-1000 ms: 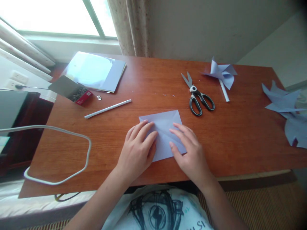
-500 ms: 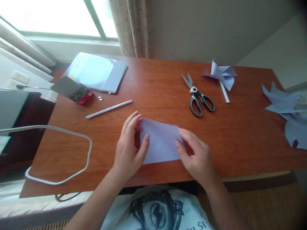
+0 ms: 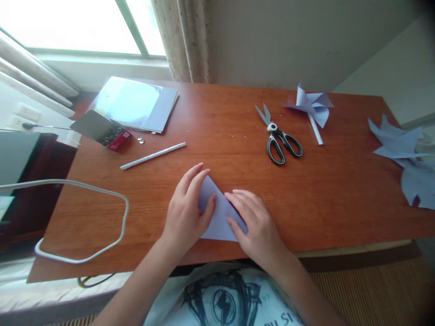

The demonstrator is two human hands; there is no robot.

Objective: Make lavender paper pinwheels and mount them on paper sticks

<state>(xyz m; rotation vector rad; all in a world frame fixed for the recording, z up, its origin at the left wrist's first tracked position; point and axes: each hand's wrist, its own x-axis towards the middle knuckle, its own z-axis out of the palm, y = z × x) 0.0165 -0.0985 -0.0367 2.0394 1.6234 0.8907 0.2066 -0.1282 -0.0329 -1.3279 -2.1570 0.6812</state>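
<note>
A pale blue sheet of paper [image 3: 217, 217] lies folded into a triangle near the front edge of the wooden table [image 3: 340, 190]. My left hand [image 3: 186, 213] rests on its left side, fingers stretched over the upper corner, thumb on the paper. My right hand [image 3: 253, 224] lies flat on the right side, fingers pressing along the slanted fold. Both hands cover much of the sheet.
Black-handled scissors [image 3: 278, 138] and a blue paper pinwheel [image 3: 311, 108] lie further back right. A white paper stick [image 3: 152, 155], a red box of pins [image 3: 110, 133] and a stack of sheets [image 3: 136, 103] are back left. Blue scraps [image 3: 404, 158] sit right; a white cable [image 3: 81, 217] loops left.
The paper went from a flat rectangle to a triangle: my right hand brought its right corner over toward the left and now presses the fold. My left hand stayed at the left edge.
</note>
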